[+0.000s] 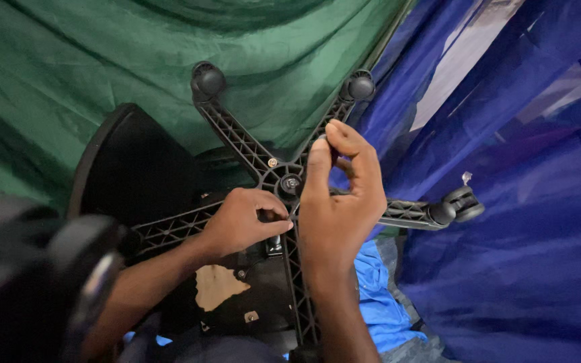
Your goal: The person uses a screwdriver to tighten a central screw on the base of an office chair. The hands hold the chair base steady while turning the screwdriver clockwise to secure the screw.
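Green and blue tarps behind; my left hand [240, 225] pinches shut at the black chair base [237, 138] hub, right hand [337, 202] fingertips pinched above it

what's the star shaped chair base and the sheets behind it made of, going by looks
Chair base: looks like moulded black plastic, matt, with ribbed lattice webbing along each arm; could be nylon. Wheels: glossier black plastic. Green sheet and blue sheet: thin woven or netted fabric, slightly see-through, draping in soft folds. Both the left hand and right hand pinch at the hub.
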